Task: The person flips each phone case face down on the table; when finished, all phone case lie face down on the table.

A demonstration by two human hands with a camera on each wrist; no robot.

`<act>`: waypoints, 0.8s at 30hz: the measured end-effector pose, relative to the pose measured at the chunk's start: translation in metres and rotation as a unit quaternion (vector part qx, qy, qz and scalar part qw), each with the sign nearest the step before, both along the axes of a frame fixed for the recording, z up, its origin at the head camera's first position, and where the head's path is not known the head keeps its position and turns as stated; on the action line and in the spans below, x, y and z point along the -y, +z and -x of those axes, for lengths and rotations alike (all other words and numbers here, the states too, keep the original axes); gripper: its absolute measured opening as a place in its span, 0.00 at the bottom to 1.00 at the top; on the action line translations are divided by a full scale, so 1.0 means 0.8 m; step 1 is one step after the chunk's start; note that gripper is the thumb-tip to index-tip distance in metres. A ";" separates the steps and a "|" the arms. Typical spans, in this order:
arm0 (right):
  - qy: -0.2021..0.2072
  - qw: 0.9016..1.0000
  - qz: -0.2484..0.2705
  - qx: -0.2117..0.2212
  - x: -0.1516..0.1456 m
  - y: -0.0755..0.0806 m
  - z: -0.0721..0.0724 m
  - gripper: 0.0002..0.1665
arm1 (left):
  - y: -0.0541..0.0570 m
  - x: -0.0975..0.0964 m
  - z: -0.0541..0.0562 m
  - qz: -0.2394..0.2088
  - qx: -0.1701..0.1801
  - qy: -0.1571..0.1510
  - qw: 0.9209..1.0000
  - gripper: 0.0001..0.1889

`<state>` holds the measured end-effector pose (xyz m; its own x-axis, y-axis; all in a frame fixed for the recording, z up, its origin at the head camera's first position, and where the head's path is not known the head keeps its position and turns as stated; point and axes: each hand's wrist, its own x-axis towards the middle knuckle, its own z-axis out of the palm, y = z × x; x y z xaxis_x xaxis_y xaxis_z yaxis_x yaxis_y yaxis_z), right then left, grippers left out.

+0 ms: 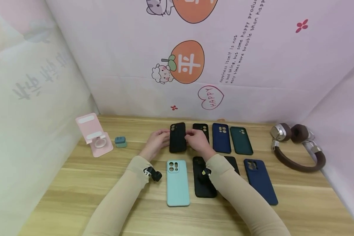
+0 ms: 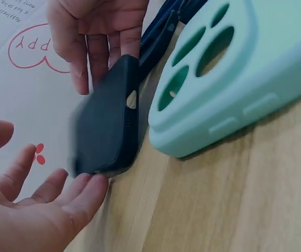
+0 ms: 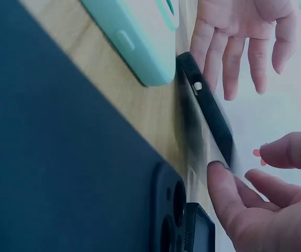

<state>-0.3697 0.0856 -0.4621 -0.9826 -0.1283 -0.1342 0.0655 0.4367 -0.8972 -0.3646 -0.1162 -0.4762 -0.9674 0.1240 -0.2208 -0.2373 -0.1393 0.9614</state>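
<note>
A black phone case (image 1: 177,137) stands between my two hands near the back of the table, slightly tilted, its bottom edge close over the wood. My left hand (image 1: 157,143) has its fingers extended at the case's left edge; in the left wrist view the fingertips (image 2: 90,191) touch that edge and the thumb is apart. On the opposite edge, my right hand (image 1: 198,141) touches the case with relaxed fingers (image 3: 225,184), thumb also away from it. A mint phone case (image 1: 178,183) lies just in front. Another black case (image 1: 205,127) is partly hidden behind my right hand.
Further right lie a blue case (image 1: 221,137) and a dark green case (image 1: 241,140). Black cases (image 1: 203,183) and a navy case (image 1: 261,182) form the front row, partly under my right forearm. Brown headphones (image 1: 301,164), a pink phone stand (image 1: 98,139) and a small teal box (image 1: 120,142) flank them.
</note>
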 end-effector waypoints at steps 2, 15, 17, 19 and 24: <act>0.003 1.000 -0.006 0.004 -0.004 0.000 -0.003 0.26 | 0.001 -0.004 -0.001 0.026 -0.010 -0.002 1.000 0.20; -0.023 1.000 -0.003 -0.016 -0.057 0.008 -0.017 0.24 | 0.017 -0.052 -0.017 0.164 -0.093 -0.058 0.980 0.19; -0.029 0.999 -0.004 -0.022 -0.065 0.011 -0.017 0.23 | 0.016 -0.060 -0.020 0.188 -0.105 -0.074 0.974 0.18; -0.034 0.999 -0.016 -0.027 -0.071 0.013 -0.016 0.23 | 0.016 -0.069 -0.022 0.208 -0.112 -0.083 0.968 0.18; -0.039 0.995 -0.077 -0.045 -0.089 0.014 -0.012 0.24 | 0.009 -0.090 -0.020 0.208 -0.117 -0.081 0.968 0.16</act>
